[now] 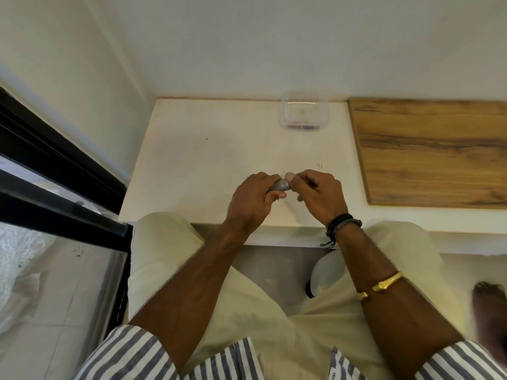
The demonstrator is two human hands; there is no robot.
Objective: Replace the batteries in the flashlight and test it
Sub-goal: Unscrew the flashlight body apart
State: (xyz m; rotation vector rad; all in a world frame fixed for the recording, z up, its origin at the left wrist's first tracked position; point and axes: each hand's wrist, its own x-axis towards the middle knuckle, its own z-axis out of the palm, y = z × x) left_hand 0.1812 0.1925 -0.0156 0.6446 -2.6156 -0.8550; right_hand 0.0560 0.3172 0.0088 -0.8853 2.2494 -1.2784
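A small grey flashlight is held just above the white table, near its front edge. My left hand grips the flashlight's body, which its curled fingers mostly hide. My right hand meets it from the right, thumb and fingers pinching the flashlight's exposed grey end. Only that short rounded end shows between the two hands. No loose batteries are visible on the table.
A clear plastic container with small items inside stands at the table's back edge by the wall. A wooden board lies to the right. A black-framed glass panel runs along the left. Dark specks dot the table.
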